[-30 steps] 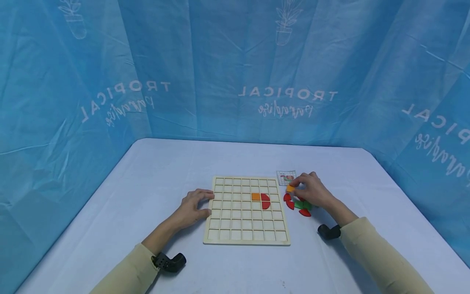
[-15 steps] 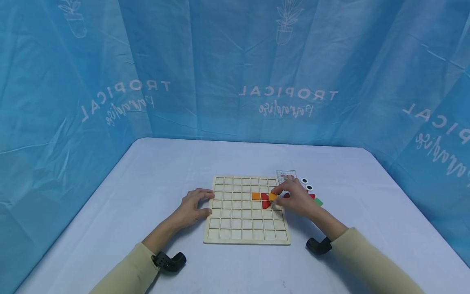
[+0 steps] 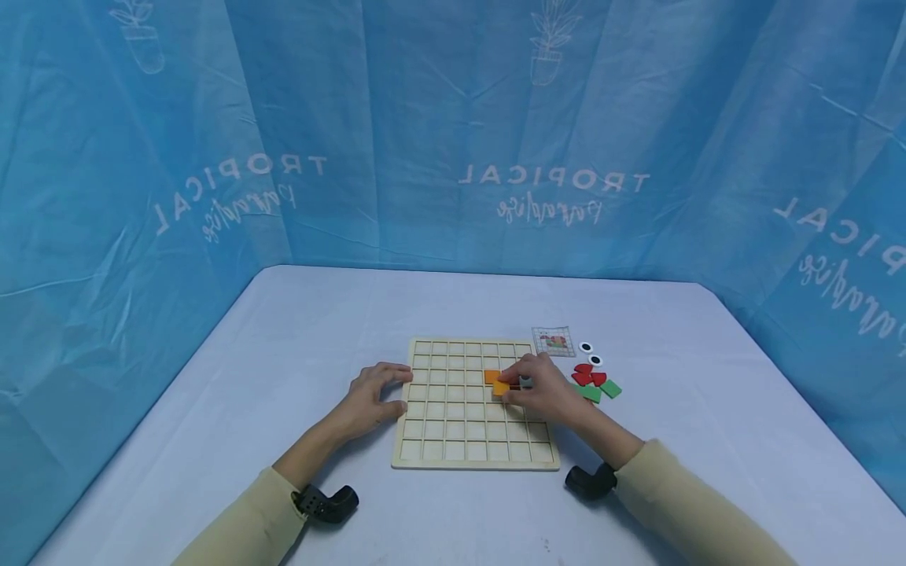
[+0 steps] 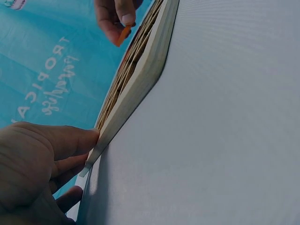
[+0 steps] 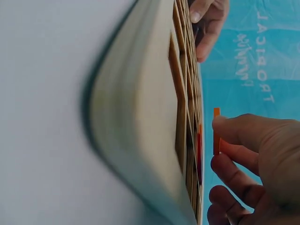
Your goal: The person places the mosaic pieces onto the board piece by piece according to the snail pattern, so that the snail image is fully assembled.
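Observation:
An orange square tile (image 3: 500, 389) is pinched between the thumb and fingers of my right hand (image 3: 541, 391), just over the pale wooden grid board (image 3: 460, 432). In the right wrist view the held tile (image 5: 216, 131) stands edge-on, apart from the board. Another orange square tile (image 3: 491, 376) lies in a grid cell beside it. The red quarter-round pieces on the board are mostly hidden by the right hand; a red edge (image 5: 199, 152) shows in the right wrist view. My left hand (image 3: 371, 399) rests its thumb and fingertips against the board's left edge.
Right of the board lie several red pieces (image 3: 591, 375), green pieces (image 3: 588, 393) and two white discs with black centres (image 3: 595, 361). A printed pattern card (image 3: 554, 342) lies behind them on the white tabletop (image 3: 318, 322). A blue curtain (image 3: 453, 141) stands behind.
My right hand has brought the orange tile from the loose pieces leftward over the board, uncovering the card, discs, red and green pieces. My left hand stays at the board's edge.

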### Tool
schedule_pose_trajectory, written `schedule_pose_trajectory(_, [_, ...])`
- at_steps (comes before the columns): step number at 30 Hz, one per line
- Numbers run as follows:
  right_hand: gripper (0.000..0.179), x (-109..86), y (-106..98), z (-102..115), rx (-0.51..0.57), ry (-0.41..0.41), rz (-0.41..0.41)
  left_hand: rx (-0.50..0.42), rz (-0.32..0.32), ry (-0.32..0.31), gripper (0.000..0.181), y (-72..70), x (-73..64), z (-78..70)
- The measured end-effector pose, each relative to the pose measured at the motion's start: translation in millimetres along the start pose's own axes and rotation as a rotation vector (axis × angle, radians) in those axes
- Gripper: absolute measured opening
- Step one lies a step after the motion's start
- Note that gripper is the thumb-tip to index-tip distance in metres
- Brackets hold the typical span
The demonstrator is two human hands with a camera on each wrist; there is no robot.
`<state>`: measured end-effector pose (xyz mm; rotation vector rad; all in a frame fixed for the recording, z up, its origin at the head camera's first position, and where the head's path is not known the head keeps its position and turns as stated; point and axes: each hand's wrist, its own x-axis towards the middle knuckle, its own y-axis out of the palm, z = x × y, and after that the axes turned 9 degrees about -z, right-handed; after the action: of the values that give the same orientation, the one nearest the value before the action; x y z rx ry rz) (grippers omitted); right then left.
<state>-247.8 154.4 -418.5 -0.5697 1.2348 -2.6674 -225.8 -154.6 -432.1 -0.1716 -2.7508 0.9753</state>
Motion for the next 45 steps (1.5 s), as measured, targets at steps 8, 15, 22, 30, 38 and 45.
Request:
schedule_pose_trajectory(8, [0.023, 3.9, 6, 2, -0.009, 0.021, 0.026, -0.004, -0.002, -0.009, 0.045, 0.5, 0.2, 0.2])
schedule_pose_trajectory(15, [0.024, 4.2, 9, 3, -0.032, 0.031, 0.031, 0.000, 0.001, -0.017, 0.044, 0.6, 0.5, 0.2])
schedule_pose_trajectory(22, [0.023, 3.2, 10, 2, -0.053, 0.026, 0.032, -0.002, 0.000, -0.020, 0.044, 1.2, 1.0, 1.1])
schedule_pose_trajectory(30, [0.023, 3.1, 10, 2, -0.046, 0.023, 0.032, -0.003, -0.002, -0.016, 0.045, 1.2, 0.4, 1.2])
schedule_pose_trajectory(38, [0.024, 2.2, 2, 5, -0.008, 0.045, -0.005, -0.011, -0.005, -0.033, 0.044, 1.3, -1.0, -0.8])
schedule_pose_trajectory(45, [0.029, -0.9, -19, -5, -0.035, 0.139, -0.055, -0.004, -0.007, -0.026, 0.044, 1.6, 0.4, -0.7])
